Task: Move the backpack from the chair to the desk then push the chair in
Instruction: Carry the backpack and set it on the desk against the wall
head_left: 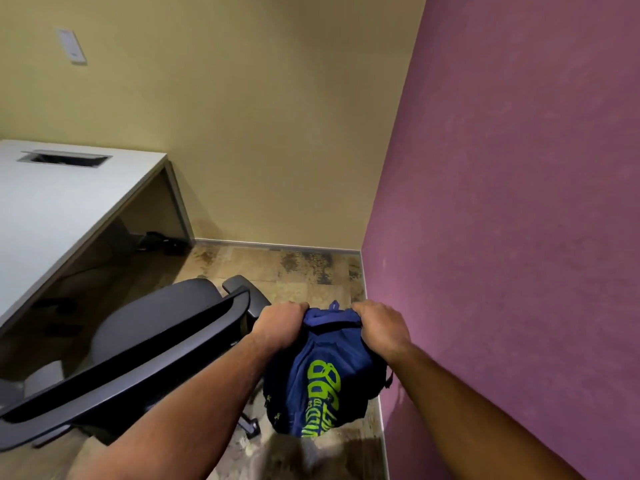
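A dark blue backpack [320, 379] with neon green lettering hangs in the air to the right of the chair, above the floor. My left hand [280, 323] grips its top left edge and my right hand [379, 325] grips its top right edge. The black office chair [149, 327] stands to the left of the backpack, its seat bare and its backrest toward me. The white desk [59, 209] sits at the left, with the chair pulled out from it.
A purple wall [512, 220] runs close along the right side, a beige wall [242, 116] lies ahead. The desk has a cable cutout [64, 158] near its far edge. Dark cables lie on the floor under the desk [159, 240]. Bare floor stretches beyond the chair.
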A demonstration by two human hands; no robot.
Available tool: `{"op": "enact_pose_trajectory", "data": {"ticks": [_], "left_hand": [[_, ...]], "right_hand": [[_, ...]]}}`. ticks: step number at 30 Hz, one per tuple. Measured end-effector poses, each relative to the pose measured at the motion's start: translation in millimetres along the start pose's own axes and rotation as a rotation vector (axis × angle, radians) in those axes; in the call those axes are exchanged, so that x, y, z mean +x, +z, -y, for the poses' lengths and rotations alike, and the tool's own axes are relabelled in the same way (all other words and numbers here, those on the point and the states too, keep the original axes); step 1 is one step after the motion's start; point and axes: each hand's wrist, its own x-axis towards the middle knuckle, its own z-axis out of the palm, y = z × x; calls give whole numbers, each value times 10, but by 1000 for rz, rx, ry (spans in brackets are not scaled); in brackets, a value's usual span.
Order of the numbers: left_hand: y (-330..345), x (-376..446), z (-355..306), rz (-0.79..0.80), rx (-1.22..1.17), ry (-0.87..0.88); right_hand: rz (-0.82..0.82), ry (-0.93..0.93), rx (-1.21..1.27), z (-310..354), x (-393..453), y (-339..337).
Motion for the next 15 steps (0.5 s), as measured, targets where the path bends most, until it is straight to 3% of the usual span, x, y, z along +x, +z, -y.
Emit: {"op": "enact_pose_trajectory", "data": {"ticks": [15], "left_hand": [[-306,1714,239,-70,-35,-52]], "right_hand": [[-33,-13,-1,-567,1813,-293]]}}
